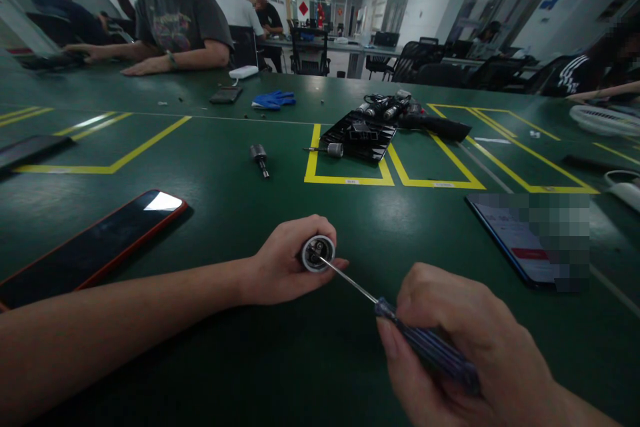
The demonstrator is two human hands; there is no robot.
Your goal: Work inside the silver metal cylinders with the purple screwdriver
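Above the green tabletop [220, 197], the left hand [290, 263] wraps its fingers round a tube [315, 252], and the right hand [465, 327] grips a screwdriver [386, 309] reaching into its open end. The tube seems stiff, likely smooth, best held round its sides; the screwdriver's ridged handle [433, 349] should resist slipping.

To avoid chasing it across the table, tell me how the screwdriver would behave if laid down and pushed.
The screwdriver would likely stay stiff: its thin shaft looks straight and metallic. It may roll, since its handle looks roundish, though lengthwise ridges might slow it. It would probably swing around, the handle being thicker than the shaft.
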